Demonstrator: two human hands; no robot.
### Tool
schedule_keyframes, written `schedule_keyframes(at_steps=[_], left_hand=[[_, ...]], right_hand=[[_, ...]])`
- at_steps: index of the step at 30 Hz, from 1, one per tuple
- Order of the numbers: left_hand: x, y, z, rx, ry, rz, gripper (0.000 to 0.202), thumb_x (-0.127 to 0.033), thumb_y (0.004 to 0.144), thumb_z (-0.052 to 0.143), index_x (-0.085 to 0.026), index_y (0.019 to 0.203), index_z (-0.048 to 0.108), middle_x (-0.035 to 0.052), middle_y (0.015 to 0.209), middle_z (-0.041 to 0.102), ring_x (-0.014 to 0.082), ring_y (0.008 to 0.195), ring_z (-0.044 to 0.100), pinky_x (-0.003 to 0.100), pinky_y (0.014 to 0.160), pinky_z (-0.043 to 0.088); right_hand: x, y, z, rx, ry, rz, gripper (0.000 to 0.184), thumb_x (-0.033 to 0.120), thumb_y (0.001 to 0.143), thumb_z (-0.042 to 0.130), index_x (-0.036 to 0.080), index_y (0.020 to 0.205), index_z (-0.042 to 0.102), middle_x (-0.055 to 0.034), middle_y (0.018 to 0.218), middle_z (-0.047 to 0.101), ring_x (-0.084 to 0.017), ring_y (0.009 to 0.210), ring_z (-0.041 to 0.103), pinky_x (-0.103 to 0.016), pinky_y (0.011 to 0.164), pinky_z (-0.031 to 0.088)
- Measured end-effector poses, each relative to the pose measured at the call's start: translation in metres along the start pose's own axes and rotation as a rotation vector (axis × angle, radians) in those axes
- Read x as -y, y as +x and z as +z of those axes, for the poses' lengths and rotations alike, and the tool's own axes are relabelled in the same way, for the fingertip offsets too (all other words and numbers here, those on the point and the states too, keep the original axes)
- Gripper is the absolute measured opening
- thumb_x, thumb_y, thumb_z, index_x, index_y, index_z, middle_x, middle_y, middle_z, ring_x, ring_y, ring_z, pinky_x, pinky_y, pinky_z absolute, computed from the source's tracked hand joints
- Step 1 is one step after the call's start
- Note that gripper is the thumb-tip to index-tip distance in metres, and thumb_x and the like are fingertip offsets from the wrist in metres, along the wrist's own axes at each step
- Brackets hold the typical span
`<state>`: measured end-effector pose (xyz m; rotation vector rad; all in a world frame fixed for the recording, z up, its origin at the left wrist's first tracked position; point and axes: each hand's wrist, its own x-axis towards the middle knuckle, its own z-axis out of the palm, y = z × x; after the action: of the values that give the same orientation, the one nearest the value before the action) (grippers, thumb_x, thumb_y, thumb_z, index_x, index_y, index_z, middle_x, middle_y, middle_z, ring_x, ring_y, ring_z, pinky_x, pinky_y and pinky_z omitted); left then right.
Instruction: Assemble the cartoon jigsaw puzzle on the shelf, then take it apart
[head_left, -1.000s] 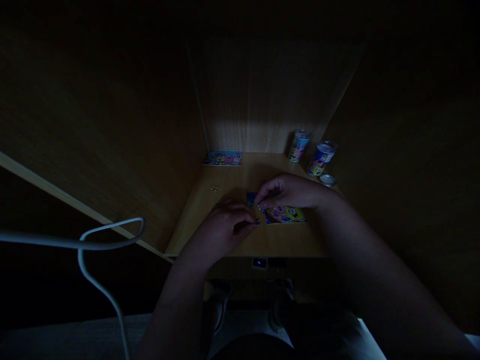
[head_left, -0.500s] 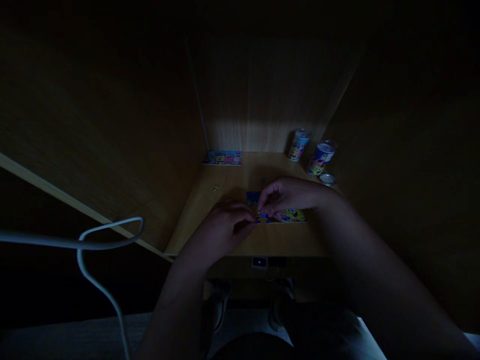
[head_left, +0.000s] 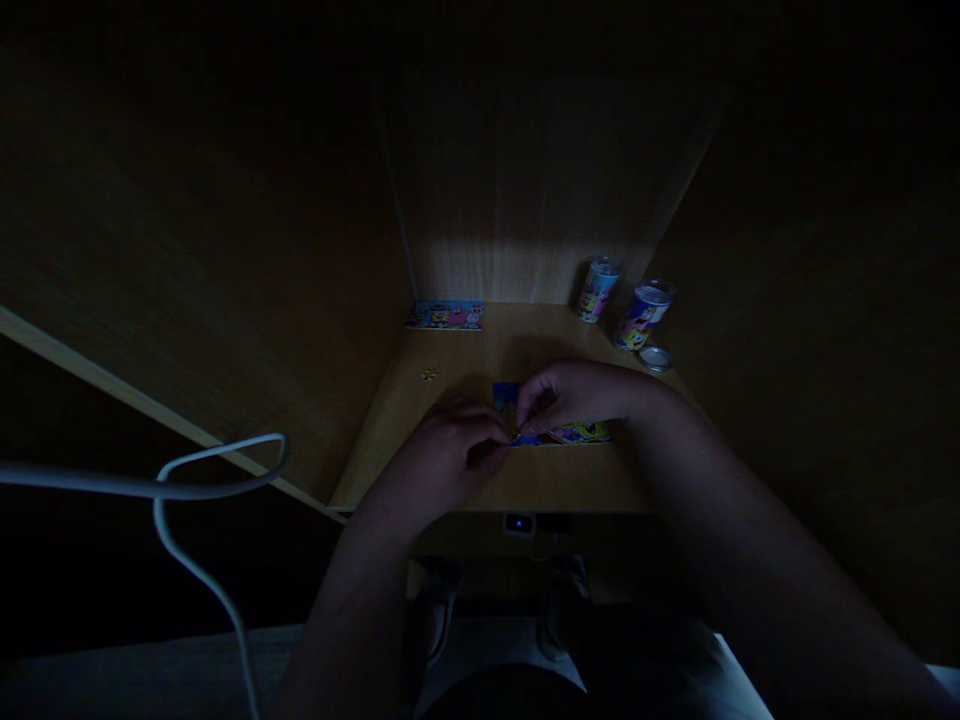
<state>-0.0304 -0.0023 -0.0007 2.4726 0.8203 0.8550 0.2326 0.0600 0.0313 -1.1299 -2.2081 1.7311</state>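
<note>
A colourful cartoon jigsaw puzzle [head_left: 585, 433], a wide strip with blue and yellow parts, lies flat on the wooden surface between my hands. My left hand [head_left: 461, 440] is closed at its left end, thumb and fingers pressed together on the edge. From the right comes my right hand [head_left: 570, 392], its thumb and forefinger pinched low over the left part of the puzzle, on a small puzzle piece mostly hidden by the fingertips. The right hand also covers much of the puzzle's upper middle. One loose yellow puzzle piece [head_left: 429, 374] lies apart, beyond my left hand.
A printed cartoon strip [head_left: 446, 316] lies at the back left. Two cartoon-printed cans, a light blue can [head_left: 598, 292] and a darker can [head_left: 642, 318], stand back right, with a round lid [head_left: 655, 358] beside them. Wooden walls enclose the surface. A white cable [head_left: 195, 490] hangs at left.
My right fingertips have shifted slightly on the puzzle. The bare gap at its lower edge between my hands no longer shows. My left hand has barely moved.
</note>
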Motion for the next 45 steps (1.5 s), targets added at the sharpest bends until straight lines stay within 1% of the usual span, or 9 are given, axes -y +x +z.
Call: schedule_keyframes(at_steps=[9,20,31,35,37,38,41,43,45], left_hand=[[-0.004,0.002,-0.001,0.002,-0.015,-0.011,0.014,-0.012,0.099,0.076,-0.026,0.101,0.080,0.0020,0.112,0.084,0.0221,0.107,0.077,0.043,0.102,0.058],[-0.002,0.001,-0.001,-0.002,0.004,0.013,0.015,-0.013,0.100,0.075,-0.027,0.103,0.079,0.0024,0.112,0.084,0.0227,0.109,0.077,0.045,0.104,0.059],[-0.003,0.001,-0.002,0.000,0.007,0.020,0.013,-0.014,0.099,0.076,-0.026,0.100,0.079,0.0019,0.111,0.084,0.0220,0.106,0.076,0.044,0.102,0.058],[-0.001,0.000,-0.001,0.002,0.019,0.030,0.011,-0.015,0.100,0.077,-0.026,0.101,0.078,0.0019,0.111,0.084,0.0222,0.106,0.077,0.043,0.103,0.057],[-0.001,0.000,-0.001,-0.006,0.024,0.034,0.011,-0.015,0.100,0.076,-0.026,0.101,0.078,0.0024,0.112,0.083,0.0228,0.107,0.076,0.044,0.102,0.057],[-0.002,0.000,-0.001,-0.013,0.028,0.034,0.011,-0.015,0.101,0.076,-0.026,0.103,0.078,0.0026,0.113,0.083,0.0233,0.108,0.076,0.044,0.102,0.057],[-0.003,0.000,-0.001,-0.026,0.039,0.039,0.015,-0.016,0.102,0.075,-0.027,0.111,0.079,0.0026,0.116,0.083,0.0241,0.111,0.075,0.046,0.103,0.057],[-0.003,0.000,-0.001,-0.030,0.052,0.035,0.016,-0.018,0.103,0.073,-0.028,0.114,0.079,0.0023,0.117,0.083,0.0241,0.111,0.074,0.046,0.103,0.058],[-0.001,-0.001,0.000,-0.059,0.084,0.005,0.015,-0.019,0.104,0.071,-0.028,0.113,0.079,0.0026,0.115,0.082,0.0244,0.109,0.074,0.046,0.101,0.058]], right_hand=[[0.001,0.002,0.002,-0.007,-0.030,0.014,0.041,0.055,0.078,0.096,0.021,0.097,0.083,0.0032,0.080,0.076,-0.012,0.067,0.065,-0.026,0.066,0.049],[0.000,0.002,0.003,-0.012,-0.091,0.012,0.034,0.050,0.081,0.094,0.023,0.099,0.083,0.0030,0.080,0.076,-0.013,0.066,0.065,-0.026,0.064,0.048],[0.000,0.001,0.004,-0.021,-0.180,-0.023,0.030,0.047,0.085,0.090,0.022,0.099,0.082,0.0023,0.081,0.076,-0.014,0.070,0.066,-0.026,0.065,0.048],[0.001,0.002,0.004,-0.029,-0.183,-0.037,0.033,0.053,0.088,0.086,0.022,0.099,0.081,0.0020,0.080,0.075,-0.014,0.069,0.065,-0.027,0.065,0.046],[0.001,0.002,0.003,-0.142,-0.204,-0.065,0.037,0.059,0.092,0.080,0.022,0.098,0.079,0.0017,0.079,0.074,-0.015,0.069,0.064,-0.028,0.066,0.045],[0.001,0.002,0.002,-0.245,-0.232,-0.089,0.039,0.061,0.094,0.077,0.022,0.097,0.078,0.0013,0.079,0.073,-0.016,0.070,0.063,-0.028,0.067,0.045],[0.001,0.000,-0.008,-0.642,-0.374,-0.126,0.043,0.061,0.103,0.066,0.020,0.094,0.077,-0.0028,0.085,0.074,-0.020,0.079,0.064,-0.030,0.072,0.045],[-0.001,-0.003,-0.016,-0.863,-0.516,-0.060,0.043,0.055,0.110,0.057,0.019,0.102,0.078,-0.0083,0.094,0.078,-0.024,0.087,0.068,-0.032,0.077,0.046],[-0.003,-0.008,-0.025,-1.005,-0.667,0.084,0.041,0.047,0.113,0.051,0.017,0.114,0.079,-0.0151,0.106,0.081,-0.029,0.096,0.072,-0.035,0.083,0.048]])
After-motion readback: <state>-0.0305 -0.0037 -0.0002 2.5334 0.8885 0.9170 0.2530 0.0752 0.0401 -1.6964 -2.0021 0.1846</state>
